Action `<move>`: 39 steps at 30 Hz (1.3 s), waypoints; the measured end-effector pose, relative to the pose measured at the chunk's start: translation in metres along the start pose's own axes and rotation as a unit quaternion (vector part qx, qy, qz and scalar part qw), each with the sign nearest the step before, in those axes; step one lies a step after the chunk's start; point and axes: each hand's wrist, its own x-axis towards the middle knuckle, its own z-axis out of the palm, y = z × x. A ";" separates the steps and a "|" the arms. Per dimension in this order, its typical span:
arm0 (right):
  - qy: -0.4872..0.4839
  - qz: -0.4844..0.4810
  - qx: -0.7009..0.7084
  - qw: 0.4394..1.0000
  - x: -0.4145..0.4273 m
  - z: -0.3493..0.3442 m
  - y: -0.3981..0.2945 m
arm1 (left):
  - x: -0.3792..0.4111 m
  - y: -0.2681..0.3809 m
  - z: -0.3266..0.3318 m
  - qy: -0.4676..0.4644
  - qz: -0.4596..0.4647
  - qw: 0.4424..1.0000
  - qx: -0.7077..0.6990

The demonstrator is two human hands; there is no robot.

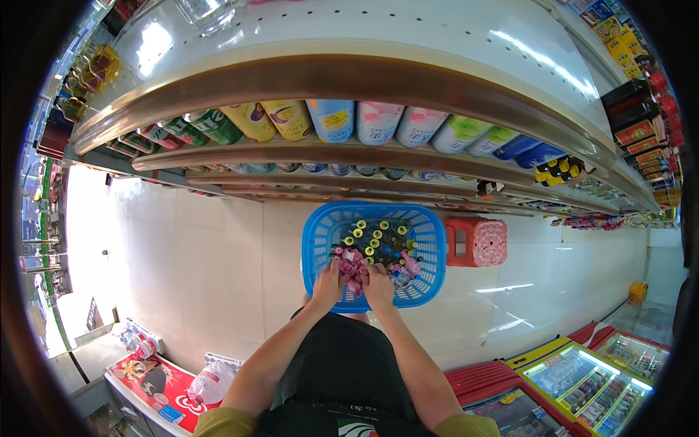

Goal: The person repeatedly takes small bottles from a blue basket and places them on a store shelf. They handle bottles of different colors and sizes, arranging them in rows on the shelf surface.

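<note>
Before me is a blue plastic basket (436, 229) with slotted walls, loaded with small bottles. Dark bottles with yellow caps (376, 235) stand toward its far side. My left hand (327, 288) and my right hand (378, 288) reach over the near rim from either side of a cluster of small pink bottles (353, 265). The fingers of both hands close around this cluster. A single pink bottle (410, 264) leans at the basket's right, beside a clear bottle (402, 281). Fingertips are partly hidden among the bottles.
Shelving with brown edges (349, 79) rises beyond the basket, holding cans (334, 121) and other drinks. A red plastic stool (490, 242) stands just right of the basket. Glass-topped freezers (587, 385) are behind at right; a red-topped freezer (158, 388) bearing wrapped packs (212, 382) is at left.
</note>
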 end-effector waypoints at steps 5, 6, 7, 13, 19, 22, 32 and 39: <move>0.036 -0.003 -0.055 0.998 0.021 0.016 0.010 | 0.014 -0.007 0.011 -0.031 -0.026 0.999 -0.006; 0.020 0.001 -0.057 0.998 0.026 0.018 0.012 | 0.014 -0.003 0.012 -0.031 -0.030 0.999 -0.009; 0.002 0.010 -0.052 0.999 0.030 0.021 0.013 | 0.015 0.001 0.010 -0.031 -0.034 0.999 -0.011; -0.057 0.037 -0.054 0.996 0.043 0.035 0.020 | 0.013 0.010 -0.003 -0.047 -0.048 0.998 0.000; -0.052 0.022 -0.041 0.998 0.043 0.046 0.025 | 0.006 0.013 -0.010 -0.038 -0.058 0.998 -0.003; -0.035 -0.010 -0.012 0.999 0.046 0.045 0.021 | 0.006 0.014 -0.014 -0.039 -0.059 0.998 -0.002; 0.043 -0.141 0.056 0.988 0.037 -0.042 -0.045 | 0.010 0.041 -0.049 0.009 0.021 0.997 -0.078; 0.077 -0.248 0.131 0.957 0.004 -0.139 -0.157 | -0.010 0.071 -0.118 0.052 0.204 0.965 -0.157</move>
